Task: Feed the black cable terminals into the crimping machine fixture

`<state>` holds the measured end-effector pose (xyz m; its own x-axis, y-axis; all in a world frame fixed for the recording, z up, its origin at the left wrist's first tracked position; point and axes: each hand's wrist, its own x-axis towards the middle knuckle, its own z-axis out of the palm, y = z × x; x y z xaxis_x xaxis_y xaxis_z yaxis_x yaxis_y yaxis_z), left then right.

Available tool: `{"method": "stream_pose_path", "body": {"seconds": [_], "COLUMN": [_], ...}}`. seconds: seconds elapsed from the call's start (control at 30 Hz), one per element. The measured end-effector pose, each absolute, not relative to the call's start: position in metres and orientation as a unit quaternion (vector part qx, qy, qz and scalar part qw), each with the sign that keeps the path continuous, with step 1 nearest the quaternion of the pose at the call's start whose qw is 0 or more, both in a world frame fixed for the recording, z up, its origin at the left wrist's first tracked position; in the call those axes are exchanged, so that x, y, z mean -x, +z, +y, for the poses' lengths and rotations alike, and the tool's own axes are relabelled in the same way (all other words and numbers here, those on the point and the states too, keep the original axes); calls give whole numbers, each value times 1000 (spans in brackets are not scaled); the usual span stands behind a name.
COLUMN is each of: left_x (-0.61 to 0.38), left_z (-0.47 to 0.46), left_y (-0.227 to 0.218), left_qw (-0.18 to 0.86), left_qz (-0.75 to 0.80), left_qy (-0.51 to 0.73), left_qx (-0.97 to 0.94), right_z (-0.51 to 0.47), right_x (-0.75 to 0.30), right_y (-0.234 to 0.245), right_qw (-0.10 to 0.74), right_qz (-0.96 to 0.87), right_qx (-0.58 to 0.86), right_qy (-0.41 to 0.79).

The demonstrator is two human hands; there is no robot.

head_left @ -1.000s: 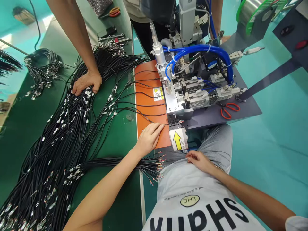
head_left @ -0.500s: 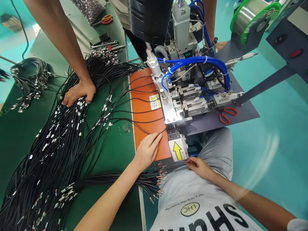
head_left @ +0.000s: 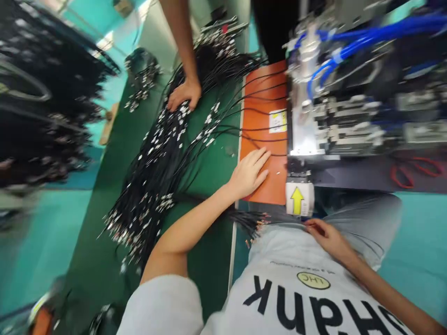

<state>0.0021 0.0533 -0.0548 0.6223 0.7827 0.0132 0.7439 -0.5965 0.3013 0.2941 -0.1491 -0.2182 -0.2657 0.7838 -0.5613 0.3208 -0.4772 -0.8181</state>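
Cables (head_left: pixel 257 110) ran side by side across the orange plate (head_left: pixel 267 193), just ahead of the left fingers, and reached the machine (head_left: pixel 352 132) to their right, in the head view. The left hand (head_left: pixel 247 174) lay over the plate, fingers extended and thumb well apart — open, with the nearest cable at the fingertips; whether they pressed on it could not be told. Right of those fingers sat a white block (head_left: pixel 297 201) with a yellow arrow. The right hand (head_left: pixel 326 236) was just below this block, its fingers curled; whether they gripped anything could not be made out. Below the left wrist, a smaller bundle (head_left: pixel 246 219) stuck out past the edge of the desk (head_left: pixel 209 279). Well beyond the left fingers, a co-worker's hand (head_left: pixel 185 94) rested on a heap of cables (head_left: pixel 167 153) — white tips showing around its own fingers. Blur smeared the machine.
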Motion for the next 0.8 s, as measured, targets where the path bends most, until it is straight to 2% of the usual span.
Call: {"method": "stream_pose_path", "body": {"seconds": [0.1,0.2,0.3,0.43,0.6,0.73,0.8], "left_x": [38,87,131,167,164,166,191], "left_z": [46,11,-28,-51,-55,-62,-71], "left_y": [-17,12,12,-13,-20,-3,3], "left_qw": [184,240,189,90,83,110,101], "left_qz": [421,378,412,455,473,520,578], "left_qy": [14,-126,-182,-161,-120,9,52], "left_qx": [-888,-885,-873,-871,-869,-847,-808], "right_z": [-151,-153,-145,-112,-71,-53,-50], "right_x": [-304,-312,-303,-238,-115,-79,-86], "right_y": [-200,-164,-119,-69,-44,-47,-46], "right_qw": [118,78,58,120,184,65,44], "right_qz": [-538,-581,-625,-724,-823,-797,-766], "right_qx": [571,545,487,397,345,343,336], "right_qy": [609,600,607,551,411,493,546]}}
